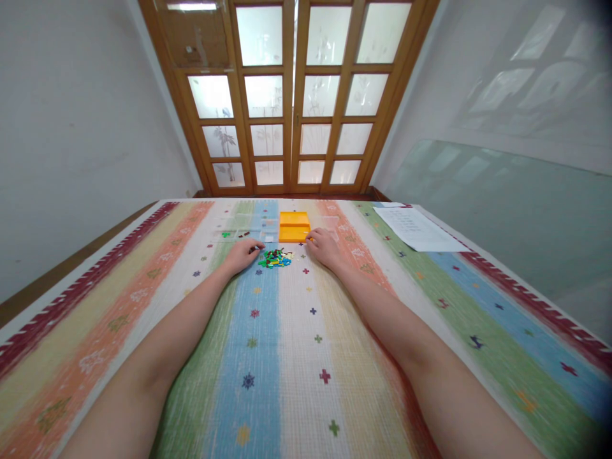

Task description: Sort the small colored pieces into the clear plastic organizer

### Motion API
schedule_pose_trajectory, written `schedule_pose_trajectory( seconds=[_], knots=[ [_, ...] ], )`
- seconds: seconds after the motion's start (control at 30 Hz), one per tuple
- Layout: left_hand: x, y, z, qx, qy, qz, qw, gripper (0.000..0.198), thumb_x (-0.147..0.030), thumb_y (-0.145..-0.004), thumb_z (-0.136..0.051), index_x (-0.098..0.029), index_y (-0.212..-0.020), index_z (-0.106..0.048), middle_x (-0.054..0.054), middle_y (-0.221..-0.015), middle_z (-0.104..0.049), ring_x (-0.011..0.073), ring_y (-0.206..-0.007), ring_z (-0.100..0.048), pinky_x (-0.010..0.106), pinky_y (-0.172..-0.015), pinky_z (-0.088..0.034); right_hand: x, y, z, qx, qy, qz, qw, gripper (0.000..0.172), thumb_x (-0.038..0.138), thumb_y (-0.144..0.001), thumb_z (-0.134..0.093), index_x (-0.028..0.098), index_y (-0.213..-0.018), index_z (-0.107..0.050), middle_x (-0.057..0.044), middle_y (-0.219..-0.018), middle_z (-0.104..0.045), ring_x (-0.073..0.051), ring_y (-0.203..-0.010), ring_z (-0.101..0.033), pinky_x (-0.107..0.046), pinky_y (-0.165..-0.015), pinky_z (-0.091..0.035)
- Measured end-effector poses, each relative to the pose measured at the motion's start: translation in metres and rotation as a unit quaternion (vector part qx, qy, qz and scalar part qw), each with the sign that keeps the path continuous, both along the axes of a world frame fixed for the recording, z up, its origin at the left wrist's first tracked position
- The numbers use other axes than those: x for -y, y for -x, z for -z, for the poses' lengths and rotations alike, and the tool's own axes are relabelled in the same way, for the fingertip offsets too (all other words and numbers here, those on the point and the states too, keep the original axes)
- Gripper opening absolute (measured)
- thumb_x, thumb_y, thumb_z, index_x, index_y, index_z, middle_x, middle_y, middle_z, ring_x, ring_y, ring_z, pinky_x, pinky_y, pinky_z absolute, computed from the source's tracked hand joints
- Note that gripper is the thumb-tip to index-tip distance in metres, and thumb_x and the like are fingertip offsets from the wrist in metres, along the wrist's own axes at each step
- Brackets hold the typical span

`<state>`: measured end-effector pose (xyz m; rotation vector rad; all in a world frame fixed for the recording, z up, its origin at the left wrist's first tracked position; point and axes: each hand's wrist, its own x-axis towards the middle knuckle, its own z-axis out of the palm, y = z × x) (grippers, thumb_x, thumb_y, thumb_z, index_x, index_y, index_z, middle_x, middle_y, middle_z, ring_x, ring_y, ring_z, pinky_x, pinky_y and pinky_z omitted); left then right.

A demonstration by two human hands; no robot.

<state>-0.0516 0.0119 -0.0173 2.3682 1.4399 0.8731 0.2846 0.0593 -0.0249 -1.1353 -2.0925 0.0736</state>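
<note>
A heap of small toy bricks [275,258] in green, blue, yellow, dark and cream colours lies on the striped tablecloth. Just left of it is my left hand [243,256], its fingers drawn together around something small and dark that I cannot make out clearly. Behind the heap, an orange-yellow plastic box [294,218] stands with its lid folded back. My right hand [325,247] is at the box's front right corner, thumb and fingers curled together. Whatever is between those fingers is too small to tell.
Clear plastic trays flank the box; the left one holds green pieces [225,234] and dark brown pieces [243,234]. Written paper sheets [415,229] lie at the back right. Beyond the table's far edge are wooden glazed doors [291,95], with walls on both sides.
</note>
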Motion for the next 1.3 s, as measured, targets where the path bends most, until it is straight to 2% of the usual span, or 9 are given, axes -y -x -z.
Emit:
schedule_pose_trajectory(
  seconds=[0.1, 0.2, 0.53, 0.93, 1.03, 1.13, 1.3],
  knots=[
    [0.002, -0.004, -0.004, -0.045, -0.01, 0.044, 0.998, 0.029, -0.024, -0.089, -0.057, -0.024, -0.111, -0.076, 0.005, -0.111, -0.074, 0.022, -0.102, -0.066, 0.036, -0.096, -0.051, 0.0, 0.0, 0.0, 0.0, -0.005, -0.001, 1.0, 0.014, 0.021, -0.095, -0.058, 0.02, -0.094, -0.072, -0.01, -0.105, -0.068, -0.025, -0.101, -0.058, -0.039, -0.093, -0.045],
    [0.003, -0.006, -0.005, -0.063, -0.022, 0.06, 0.996, 0.028, -0.023, -0.088, -0.059, -0.025, -0.109, -0.077, 0.005, -0.114, -0.072, 0.0226, -0.108, -0.065, 0.037, -0.101, -0.05, -0.002, 0.0, 0.001, -0.001, -0.006, -0.003, 1.0, 0.014, 0.022, -0.095, -0.058, 0.021, -0.093, -0.072, -0.01, -0.104, -0.068, -0.025, -0.101, -0.058, -0.039, -0.093, -0.045],
    [0.002, -0.01, -0.001, -0.092, -0.026, 0.054, 0.994, 0.032, -0.022, -0.09, -0.057, -0.025, -0.116, -0.075, 0.007, -0.116, -0.07, 0.024, -0.111, -0.064, 0.039, -0.104, -0.048, -0.005, -0.001, 0.004, -0.001, -0.005, -0.002, 1.0, 0.015, 0.022, -0.095, -0.058, 0.021, -0.092, -0.073, -0.009, -0.103, -0.068, -0.025, -0.1, -0.059, -0.039, -0.093, -0.046],
    [0.006, -0.014, -0.005, -0.079, -0.029, 0.039, 0.996, 0.022, -0.025, -0.091, -0.057, -0.024, -0.102, -0.076, 0.006, -0.106, -0.071, 0.0227, -0.105, -0.064, 0.037, -0.098, -0.049, -0.002, -0.001, 0.0, 0.007, 0.011, 0.004, 1.0, 0.016, 0.023, -0.095, -0.057, 0.02, -0.094, -0.073, -0.01, -0.106, -0.068, -0.025, -0.101, -0.058, -0.039, -0.093, -0.046],
    [0.007, -0.015, -0.005, -0.06, -0.03, 0.02, 0.998, 0.021, -0.027, -0.092, -0.057, -0.024, -0.1, -0.076, 0.005, -0.104, -0.072, 0.0224, -0.101, -0.065, 0.036, -0.095, -0.049, -0.001, 0.0, 0.0, 0.007, 0.009, 0.004, 1.0, 0.016, 0.023, -0.095, -0.057, 0.02, -0.094, -0.073, -0.01, -0.106, -0.068, -0.025, -0.101, -0.058, -0.039, -0.093, -0.046],
    [0.006, -0.013, -0.005, -0.022, -0.029, -0.027, 0.999, 0.024, -0.03, -0.092, -0.056, -0.024, -0.104, -0.076, 0.005, -0.103, -0.075, 0.0214, -0.092, -0.066, 0.035, -0.088, -0.05, -0.001, 0.0, 0.0, 0.009, 0.009, 0.004, 1.0, 0.017, 0.023, -0.095, -0.056, 0.021, -0.094, -0.073, -0.01, -0.105, -0.068, -0.025, -0.101, -0.058, -0.04, -0.094, -0.046],
    [0.001, -0.005, -0.002, 0.079, -0.007, -0.11, 0.991, 0.026, -0.032, -0.091, -0.056, -0.023, -0.105, -0.076, 0.002, -0.084, -0.076, 0.0196, -0.077, -0.066, 0.032, -0.077, -0.05, 0.0, 0.0, -0.001, 0.004, 0.007, 0.0, 1.0, 0.017, 0.023, -0.095, -0.057, 0.021, -0.093, -0.073, -0.009, -0.103, -0.068, -0.025, -0.1, -0.058, -0.039, -0.093, -0.046]
  ],
)
